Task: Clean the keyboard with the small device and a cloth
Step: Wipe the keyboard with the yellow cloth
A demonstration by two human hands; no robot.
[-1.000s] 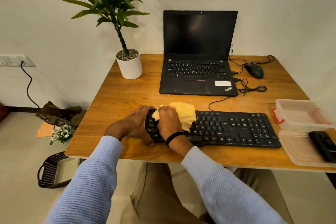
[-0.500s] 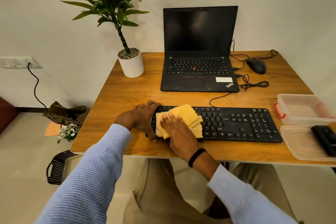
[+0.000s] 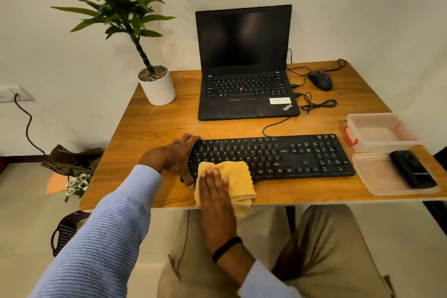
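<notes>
The left hand (image 3: 174, 157) is curled in a grip; the right hand (image 3: 214, 187) lies flat, fingers (image 3: 210, 173) straight.

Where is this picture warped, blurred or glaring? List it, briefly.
Head view: wide-angle warp splays the desk edges outward; head view: soft, warm, even light with only faint shadows; head view: the laptop screen shows a dim reflection, no hard glare; head view: the right hand pressing the yellow cloth is slightly smeared, and the clear container at the right margin looks soft.

Soft, even indoor light; wide-angle bending at the edges; slight blur.
</notes>
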